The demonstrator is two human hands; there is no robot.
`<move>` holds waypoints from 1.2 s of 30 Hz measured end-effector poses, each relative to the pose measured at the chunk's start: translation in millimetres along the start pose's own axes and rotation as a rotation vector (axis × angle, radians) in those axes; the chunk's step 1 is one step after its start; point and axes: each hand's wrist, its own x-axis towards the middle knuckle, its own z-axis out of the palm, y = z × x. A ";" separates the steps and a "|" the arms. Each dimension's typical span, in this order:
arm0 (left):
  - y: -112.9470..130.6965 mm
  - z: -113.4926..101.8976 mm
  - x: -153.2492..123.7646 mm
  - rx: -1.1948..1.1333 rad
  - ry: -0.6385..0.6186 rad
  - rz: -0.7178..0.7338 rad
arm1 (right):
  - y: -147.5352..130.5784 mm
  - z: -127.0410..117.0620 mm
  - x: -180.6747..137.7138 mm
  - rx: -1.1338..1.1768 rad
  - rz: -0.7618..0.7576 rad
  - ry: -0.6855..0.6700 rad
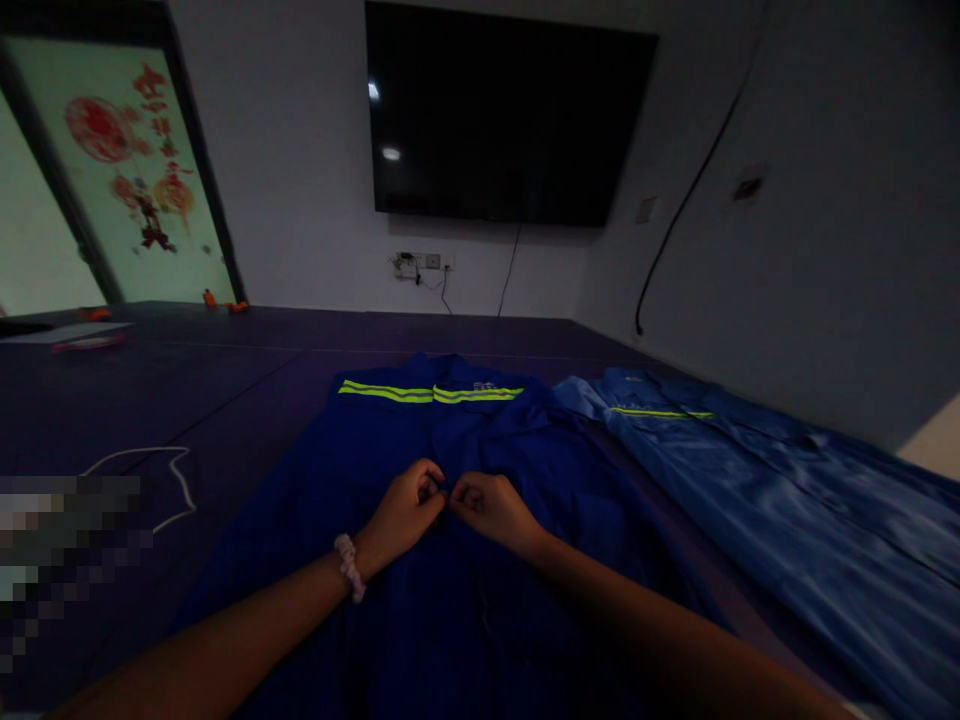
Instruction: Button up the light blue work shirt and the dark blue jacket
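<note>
Dark-blue garment (pixel 442 580), soft matte cloth with some creasing on the right half, lies spread on the dark purple surface (pixel 247 390), centre. Smooth yellow-green stripes (pixel 386 392) cross its far chest part. Left hand (pixel 409 505) and right hand (pixel 499 510) meet at its front opening, fingers curled; dim light prevents telling whether they close on fabric. A ruched, pale band (pixel 349 567) rings the left wrist. Right: a paler blue garment (pixel 750 490), mottled, wrinkled. Left: a thin, bent white cord (pixel 184 480).
</note>
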 end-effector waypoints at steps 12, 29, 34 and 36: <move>-1.0 -1.6 -0.4 -0.024 -0.018 -0.004 | 0.1 -0.3 0.1 0.014 -0.008 -0.022; -0.2 -1.6 -1.0 0.001 0.002 0.009 | -0.2 -0.1 0.4 0.010 -0.018 -0.018; -1.2 -1.9 0.1 0.008 -0.004 0.018 | 1.8 1.0 0.8 0.005 -0.014 -0.003; -0.9 -1.9 0.2 0.014 -0.003 0.026 | 2.2 1.2 0.9 -0.004 -0.015 -0.002</move>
